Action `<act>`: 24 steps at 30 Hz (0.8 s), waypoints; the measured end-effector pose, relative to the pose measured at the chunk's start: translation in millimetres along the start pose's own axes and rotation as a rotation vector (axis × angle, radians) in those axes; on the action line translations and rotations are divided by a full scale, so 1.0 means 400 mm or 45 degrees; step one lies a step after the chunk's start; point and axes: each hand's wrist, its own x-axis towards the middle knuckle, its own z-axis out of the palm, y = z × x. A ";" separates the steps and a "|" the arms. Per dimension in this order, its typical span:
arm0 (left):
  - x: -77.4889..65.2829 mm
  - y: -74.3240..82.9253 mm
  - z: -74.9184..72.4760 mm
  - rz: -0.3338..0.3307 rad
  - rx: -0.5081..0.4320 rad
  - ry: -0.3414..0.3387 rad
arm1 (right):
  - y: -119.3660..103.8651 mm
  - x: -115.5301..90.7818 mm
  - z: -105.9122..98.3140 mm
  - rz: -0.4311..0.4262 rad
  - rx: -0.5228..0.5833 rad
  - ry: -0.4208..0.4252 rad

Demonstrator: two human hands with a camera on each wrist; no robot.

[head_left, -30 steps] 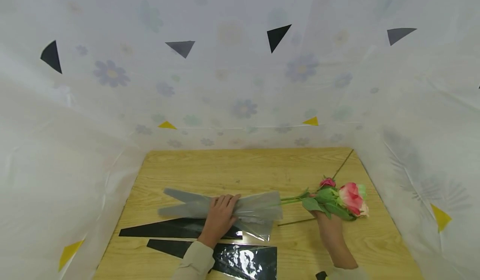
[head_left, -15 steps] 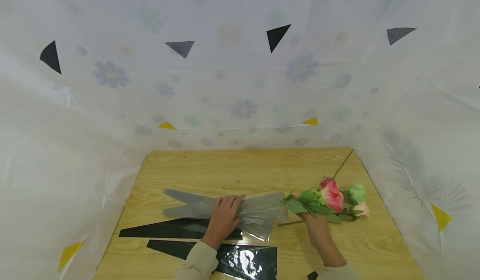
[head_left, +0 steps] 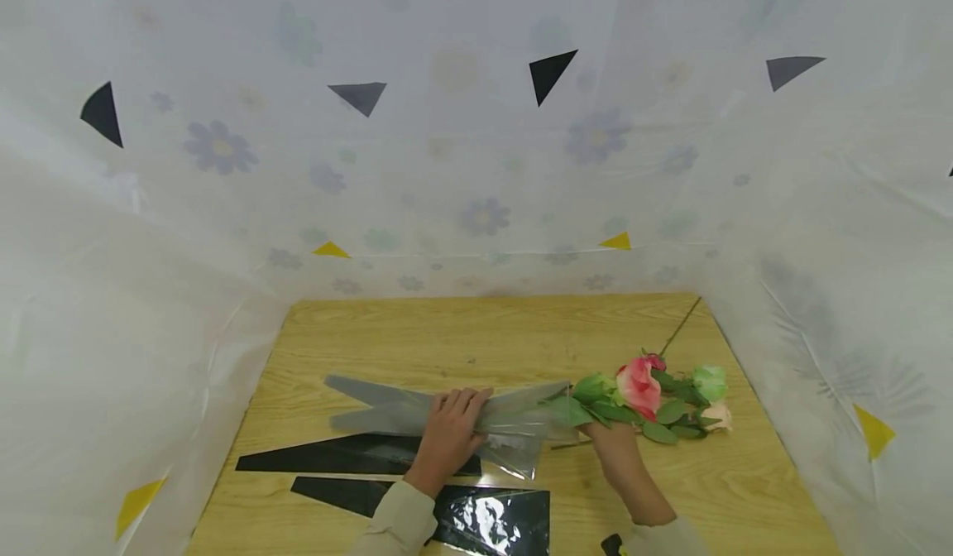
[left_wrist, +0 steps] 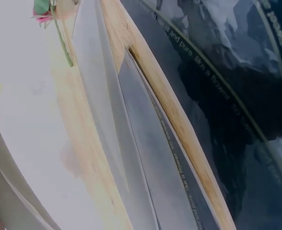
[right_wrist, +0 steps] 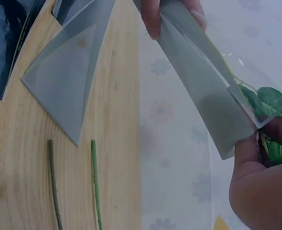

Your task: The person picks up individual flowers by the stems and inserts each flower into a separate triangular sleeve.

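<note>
Grey see-through film sleeve (head_left: 521, 411), lower centre of the frame, over the counter (head_left: 387, 333): its mouth now meets the leaves (head_left: 569, 413) of one pink rose (head_left: 639, 386), which has shifted leftward within the last second; the bare length of stem seen earlier is taken up, so insertion reads as well advanced. Left hand (head_left: 450, 428): gripping the sleeve at mid-length. Right hand (head_left: 612, 442): thumb and finger pinching the rose's stem at the mouth; whether film is caught too, cannot tell. Sleeve: glossy, creased, widening rightward. Rose, lower right of the frame: pink petals paling in places, broad green leaves, the foremost under film.
</note>
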 end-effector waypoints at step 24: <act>0.011 0.019 0.006 0.010 -0.031 0.086 | -0.077 0.014 -0.046 -0.115 -0.582 -0.465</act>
